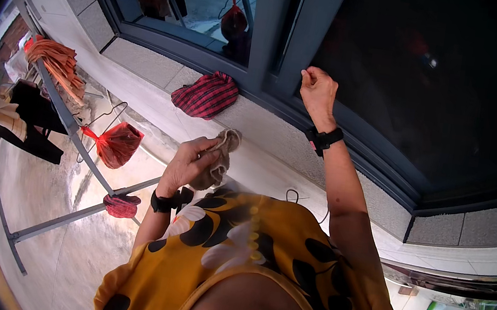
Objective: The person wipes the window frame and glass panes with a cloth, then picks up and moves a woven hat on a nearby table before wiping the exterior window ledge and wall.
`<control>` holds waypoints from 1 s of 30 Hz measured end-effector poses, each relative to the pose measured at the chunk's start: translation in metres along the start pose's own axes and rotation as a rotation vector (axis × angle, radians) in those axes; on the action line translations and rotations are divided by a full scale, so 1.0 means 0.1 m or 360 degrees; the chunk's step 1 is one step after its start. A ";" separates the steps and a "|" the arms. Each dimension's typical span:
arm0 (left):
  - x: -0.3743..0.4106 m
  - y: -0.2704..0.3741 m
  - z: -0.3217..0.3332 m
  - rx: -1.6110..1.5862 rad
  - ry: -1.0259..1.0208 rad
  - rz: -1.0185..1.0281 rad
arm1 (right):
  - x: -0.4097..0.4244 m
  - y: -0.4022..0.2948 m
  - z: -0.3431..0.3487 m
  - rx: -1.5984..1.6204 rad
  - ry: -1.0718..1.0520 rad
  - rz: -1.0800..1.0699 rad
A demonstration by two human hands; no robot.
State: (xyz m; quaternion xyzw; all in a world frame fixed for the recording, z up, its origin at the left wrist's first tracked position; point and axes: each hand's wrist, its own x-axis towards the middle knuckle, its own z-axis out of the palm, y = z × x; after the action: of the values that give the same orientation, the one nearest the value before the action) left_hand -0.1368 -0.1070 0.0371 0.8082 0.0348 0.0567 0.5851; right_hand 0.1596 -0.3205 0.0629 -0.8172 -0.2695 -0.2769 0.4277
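My left hand (187, 162) grips a crumpled grey-brown cloth (227, 148) in front of my chest, fingers and thumb folded over its edge. My right hand (319, 92) is raised, fingers curled in, beside the dark grey window frame (307, 45). Nothing shows between those fingers; whether they touch the frame I cannot tell. Beyond that hand stretches a dark window pane (415, 106). A red and black plaid cloth (207, 95) lies bunched on the stone sill (148, 61), up from my left hand.
At left stands a grey metal rack (74, 134) with an orange cloth (56, 59), black garments (31, 126) and a tied red plastic bag (119, 145). Another plaid cloth (121, 206) is on its bar. A thin black wire loop (292, 195) shows below the sill.
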 end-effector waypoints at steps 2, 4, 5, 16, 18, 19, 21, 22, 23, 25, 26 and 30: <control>-0.07 -0.01 -0.02 0.0002 0.0056 -0.0036 | 0.05 -0.07 0.10 0.0036 -0.0010 0.0015; -0.14 0.00 -0.05 0.0058 0.0108 -0.0036 | 0.08 -0.19 0.14 0.0095 -0.0031 0.0089; -0.16 -0.01 -0.07 0.0085 0.0130 -0.0035 | 0.08 -0.22 0.19 0.0091 -0.0029 0.0073; -0.18 0.01 -0.05 0.0049 0.0209 -0.0126 | -0.07 -0.79 0.34 -0.0360 -0.0381 0.0089; -0.09 0.08 -0.01 0.0039 0.0139 -0.0074 | -0.04 -0.77 0.31 -0.0347 -0.0444 0.0095; -0.06 0.13 0.02 0.0069 0.0101 -0.0031 | -0.05 -0.77 0.30 -0.0332 -0.0472 0.0126; 0.02 0.24 0.05 0.0078 0.0040 -0.0019 | -0.06 -0.66 0.29 -0.0242 -0.0496 0.0081; 0.05 0.19 0.08 0.0119 0.0045 0.0069 | -0.06 -0.71 0.20 -0.0155 -0.0613 0.0166; 0.09 0.13 0.10 0.0161 0.0047 0.0158 | -0.07 -0.75 0.13 -0.0042 -0.0643 0.0207; 0.14 0.13 0.14 0.0243 0.0065 0.0198 | -0.19 -0.77 -0.01 0.0170 -0.0700 0.0322; 0.16 0.13 0.15 0.0286 0.0074 0.0216 | -0.33 -0.70 -0.02 0.0243 -0.0631 0.0287; 0.30 0.10 0.23 -0.0368 0.0228 0.0050 | -0.82 -0.69 -0.23 0.0999 -0.1005 0.0704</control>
State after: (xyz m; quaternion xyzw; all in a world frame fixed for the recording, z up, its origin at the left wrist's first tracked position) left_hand -0.1044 -0.1282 0.0414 0.7297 0.0569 0.1271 0.6694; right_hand 0.0503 -0.3232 0.0555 -0.7307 -0.2763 0.1760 0.5990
